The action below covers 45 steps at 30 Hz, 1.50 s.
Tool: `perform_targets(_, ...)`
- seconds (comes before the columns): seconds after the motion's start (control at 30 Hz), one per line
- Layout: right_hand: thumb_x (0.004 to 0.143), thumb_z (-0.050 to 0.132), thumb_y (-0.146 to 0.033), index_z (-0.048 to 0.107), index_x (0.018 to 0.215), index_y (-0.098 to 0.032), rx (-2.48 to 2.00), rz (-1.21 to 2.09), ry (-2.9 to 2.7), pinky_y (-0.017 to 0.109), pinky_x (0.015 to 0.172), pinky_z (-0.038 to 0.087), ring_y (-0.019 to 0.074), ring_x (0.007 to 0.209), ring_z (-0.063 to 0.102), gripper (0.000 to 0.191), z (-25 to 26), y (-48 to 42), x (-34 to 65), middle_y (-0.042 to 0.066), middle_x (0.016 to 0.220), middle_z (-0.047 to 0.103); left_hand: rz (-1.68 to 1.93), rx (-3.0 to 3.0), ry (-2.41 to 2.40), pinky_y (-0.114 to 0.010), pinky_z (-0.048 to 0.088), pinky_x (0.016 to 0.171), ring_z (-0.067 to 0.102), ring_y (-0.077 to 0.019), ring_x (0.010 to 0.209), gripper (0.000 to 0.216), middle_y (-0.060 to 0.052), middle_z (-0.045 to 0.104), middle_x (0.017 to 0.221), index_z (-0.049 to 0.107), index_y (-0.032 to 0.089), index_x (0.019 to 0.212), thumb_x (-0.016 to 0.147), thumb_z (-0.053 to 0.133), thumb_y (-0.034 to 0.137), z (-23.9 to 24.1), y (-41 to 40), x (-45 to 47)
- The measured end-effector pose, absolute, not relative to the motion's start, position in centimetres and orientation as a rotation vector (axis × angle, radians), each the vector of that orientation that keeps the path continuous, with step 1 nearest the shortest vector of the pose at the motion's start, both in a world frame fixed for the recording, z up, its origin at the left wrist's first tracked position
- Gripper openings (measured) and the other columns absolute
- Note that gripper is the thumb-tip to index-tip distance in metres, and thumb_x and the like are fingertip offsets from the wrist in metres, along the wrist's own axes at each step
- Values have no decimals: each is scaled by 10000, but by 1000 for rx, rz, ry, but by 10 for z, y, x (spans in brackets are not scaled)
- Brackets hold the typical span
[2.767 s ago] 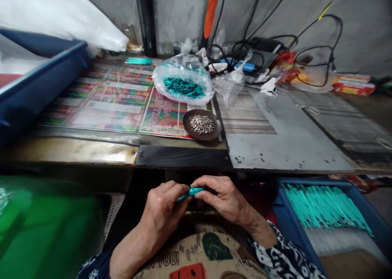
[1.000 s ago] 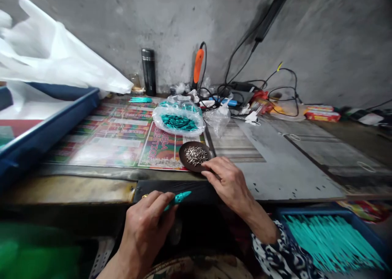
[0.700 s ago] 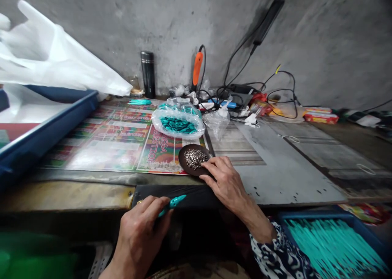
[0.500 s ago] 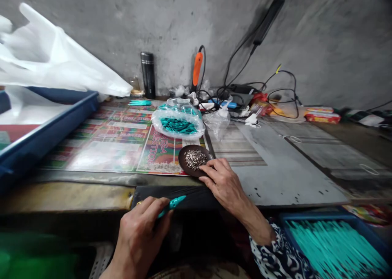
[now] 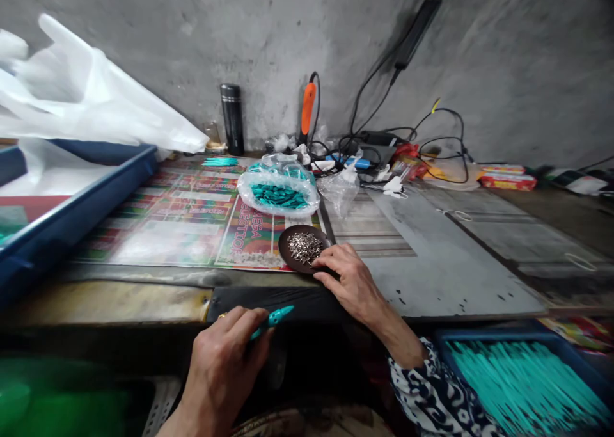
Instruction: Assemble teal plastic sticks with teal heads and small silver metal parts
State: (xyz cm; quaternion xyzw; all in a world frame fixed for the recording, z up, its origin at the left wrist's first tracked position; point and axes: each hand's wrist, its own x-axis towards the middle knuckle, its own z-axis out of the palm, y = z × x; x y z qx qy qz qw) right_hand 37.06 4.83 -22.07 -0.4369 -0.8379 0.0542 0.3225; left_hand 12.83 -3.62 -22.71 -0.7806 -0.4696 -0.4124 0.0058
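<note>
Teal stick (image 5: pixel 275 317): it was in the left hand (image 5: pixel 224 358), on the person's side of the brown dish (image 5: pixel 290 264) and somewhat left of it.
Stick's long axis: it ran aslant, the tapered tip pointing rightward and away from the person.
Stick in the grip: the tapered, dark-spotted end stuck out past the fingertips; the rest was hidden under the fingers.
Left grip: thumb and forefinger pinched the stick.
Right hand (image 5: pixel 352 280): its fingertips were at the near right part of the dish; whether the grip pinched anything could not be told.
Metal bits (image 5: pixel 304 247): they lay heaped inside the dish.
Plastic bag (image 5: pixel 246 196): it sat on the tabletop (image 5: pixel 460 258) beyond the dish, slightly left, with teal pieces inside.
</note>
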Motion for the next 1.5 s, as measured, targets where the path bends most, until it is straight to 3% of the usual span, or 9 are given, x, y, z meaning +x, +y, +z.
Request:
perform_targets(0.17,808,670,-27,690,887,-177,-1144,253,-2235,368,825,461,233,934,552,170,-216,52,372,55,929,676,-1228,-2520,-1508,-203,518,540,677,-125,608,104,25,679,729,655,214,932,916,553,202,-230,-40,127)
perform_targets(0.4,805,613,-33,615,756,-186,-1108,361,-2190,350,784,430,220,857,536,160,-209,50,369,34,814,650,-1223,-2501,-1572,-229,514,529,660,-143,583,180,5,678,704,683,194,875,936,519,238,-224,-47,131)
perform_targets(0.73,934,569,-124,601,837,-187,-923,469,-2147,331,785,445,205,851,550,120,-201,-1,345,43,832,628,-1110,-2526,-1562,-237,506,553,654,-154,600,212,-11,665,697,681,187,888,953,484,225,-229,-50,135)
perform_targets(0.93,983,495,-130,564,873,-169,-813,325,-2289,372,788,438,226,855,515,136,-196,-18,330,77,862,606,-988,-2519,-1442,-270,471,519,639,-177,575,230,-21,653,691,668,180,875,959,453,191,-228,-53,143)
perform_targets(1.07,980,474,-100,561,883,-149,-753,264,-2336,400,806,429,229,847,506,139,-197,-22,323,90,866,606,-991,-2552,-1438,-277,459,524,634,-181,582,208,-15,640,688,670,183,877,941,473,169,-230,-56,145)
perform_targets(1.3,954,546,-95,570,842,-177,-807,598,-2154,338,800,426,192,838,518,140,-194,-22,327,36,830,597,-1060,-2678,-1542,-261,466,544,618,-170,589,162,-7,623,684,686,183,883,914,528,170,-227,-59,145)
perform_targets(1.5,940,540,-57,569,853,-151,-808,526,-2260,349,807,421,203,854,505,132,-193,-21,332,51,843,580,-1047,-2638,-1543,-274,480,555,630,-181,598,156,-17,640,703,687,174,899,914,532,165,-226,-60,145)
